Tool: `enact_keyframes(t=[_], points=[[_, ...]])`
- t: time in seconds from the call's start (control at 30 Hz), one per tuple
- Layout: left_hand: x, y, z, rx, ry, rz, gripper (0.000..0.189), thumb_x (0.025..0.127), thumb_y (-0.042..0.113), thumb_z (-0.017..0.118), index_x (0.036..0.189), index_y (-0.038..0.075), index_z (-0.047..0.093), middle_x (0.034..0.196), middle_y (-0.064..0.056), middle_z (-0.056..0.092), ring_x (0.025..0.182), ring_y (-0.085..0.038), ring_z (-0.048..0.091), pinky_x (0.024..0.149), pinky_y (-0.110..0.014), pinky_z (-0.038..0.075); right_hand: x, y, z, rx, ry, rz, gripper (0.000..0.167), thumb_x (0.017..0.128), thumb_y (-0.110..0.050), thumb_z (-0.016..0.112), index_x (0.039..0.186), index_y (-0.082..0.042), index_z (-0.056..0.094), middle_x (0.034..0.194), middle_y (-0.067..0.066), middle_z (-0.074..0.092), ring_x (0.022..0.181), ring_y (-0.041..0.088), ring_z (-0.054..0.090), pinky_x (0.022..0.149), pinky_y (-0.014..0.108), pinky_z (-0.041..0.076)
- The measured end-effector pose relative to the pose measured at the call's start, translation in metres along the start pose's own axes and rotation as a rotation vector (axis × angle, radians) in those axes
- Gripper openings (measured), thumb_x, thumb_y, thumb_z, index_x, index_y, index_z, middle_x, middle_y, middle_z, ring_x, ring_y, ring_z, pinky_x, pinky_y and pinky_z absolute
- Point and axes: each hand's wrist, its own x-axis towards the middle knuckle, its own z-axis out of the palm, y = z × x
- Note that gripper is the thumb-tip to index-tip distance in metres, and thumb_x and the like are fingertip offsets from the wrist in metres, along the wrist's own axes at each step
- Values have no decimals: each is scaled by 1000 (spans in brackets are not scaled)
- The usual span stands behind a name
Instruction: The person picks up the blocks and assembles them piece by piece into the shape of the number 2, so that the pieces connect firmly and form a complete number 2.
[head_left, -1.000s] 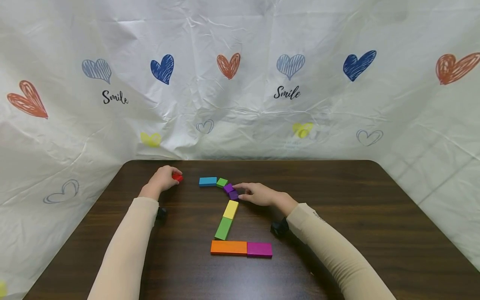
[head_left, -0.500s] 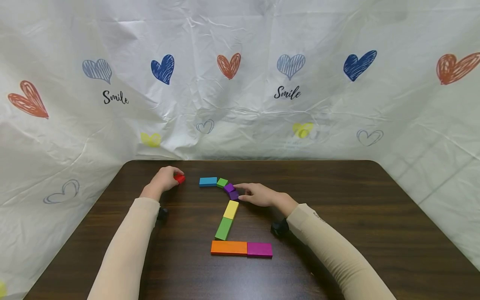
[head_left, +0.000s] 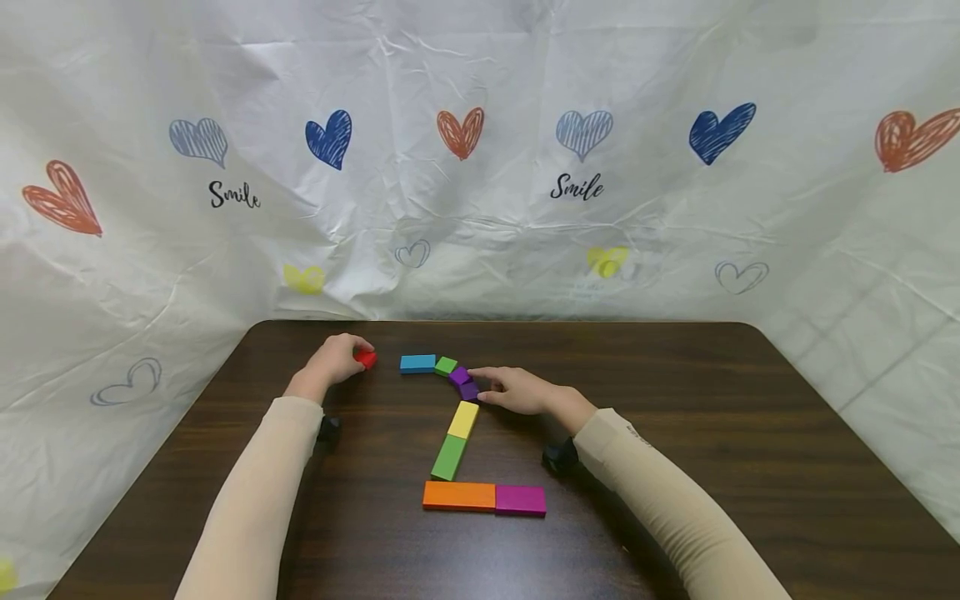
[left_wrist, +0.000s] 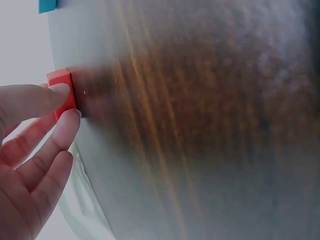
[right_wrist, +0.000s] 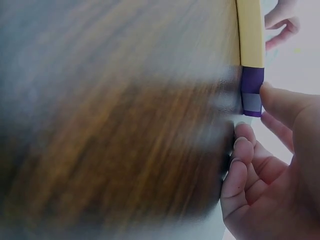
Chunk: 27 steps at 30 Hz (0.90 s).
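My left hand [head_left: 335, 360] pinches a small red block [head_left: 366, 358] between thumb and fingers, near the table's far left. In the left wrist view the red block [left_wrist: 61, 80] stands against the thumb tip. To its right lies a blue block [head_left: 417, 363], with a gap between them. A small green block [head_left: 446, 367] follows, then two purple blocks [head_left: 468, 391] set at angles. My right hand [head_left: 520, 390] reaches in from the right, index finger and thumb tips at the purple blocks. In the right wrist view the thumb touches the edge of a purple block [right_wrist: 252, 80].
Below the purple blocks, a yellow block [head_left: 463, 419] and a longer green block [head_left: 448, 457] form a slanting line. An orange block [head_left: 459, 496] and a magenta block [head_left: 521, 500] lie end to end in front. A white sheet [head_left: 480, 275] hangs behind the dark wooden table [head_left: 675, 450].
My left hand has moved slightly right with the red block, closer to the blue block. The right hand has stayed at the purple blocks.
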Motion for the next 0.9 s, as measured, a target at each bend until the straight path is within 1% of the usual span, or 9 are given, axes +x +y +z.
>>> enact_keyframes(t=[0.07, 0.2, 0.3, 0.57, 0.73, 0.9], points=[[0, 0, 0, -1, 3, 4, 35, 92, 0, 67, 127, -4, 67, 129, -27, 61, 107, -37, 56, 94, -51, 48, 0, -1, 0, 6, 0, 2, 52, 107, -24, 57, 156, -17, 44, 94, 1, 58, 79, 16, 48, 74, 35, 40], [0, 1, 2, -8, 3, 16, 34, 92, 3, 72, 126, -4, 68, 128, -26, 62, 110, -37, 57, 96, -51, 48, 1, -1, 0, 19, -4, 0, 49, 107, -23, 57, 155, -19, 47, 84, 2, 53, 70, 14, 43, 69, 32, 37], [1, 3, 3, -24, -8, 28, 35, 92, 6, 74, 125, -3, 69, 127, -24, 64, 110, -36, 57, 97, -50, 47, 1, 0, 0, 21, -5, -4, 48, 107, -22, 57, 154, -18, 48, 76, 2, 48, 65, 14, 39, 65, 31, 34], [0, 8, 6, -65, -37, 64, 36, 92, 11, 76, 125, -3, 69, 125, -22, 66, 115, -36, 58, 101, -51, 45, 1, 0, 2, 9, -11, -12, 49, 108, -22, 56, 155, -17, 46, 80, 2, 51, 66, 13, 41, 69, 31, 37], [-1, 10, 8, -75, -40, 63, 35, 93, 10, 75, 125, -1, 69, 127, -22, 65, 117, -36, 58, 102, -51, 45, 1, 0, 1, 10, -4, -3, 48, 107, -22, 56, 154, -17, 47, 80, 2, 50, 66, 13, 41, 67, 31, 37], [0, 13, 10, -76, -37, 70, 34, 93, 11, 76, 124, -2, 69, 125, -21, 65, 115, -35, 58, 101, -51, 46, 1, 1, 1, 11, -3, 2, 48, 107, -22, 57, 154, -18, 47, 81, 2, 51, 67, 14, 42, 67, 31, 37]])
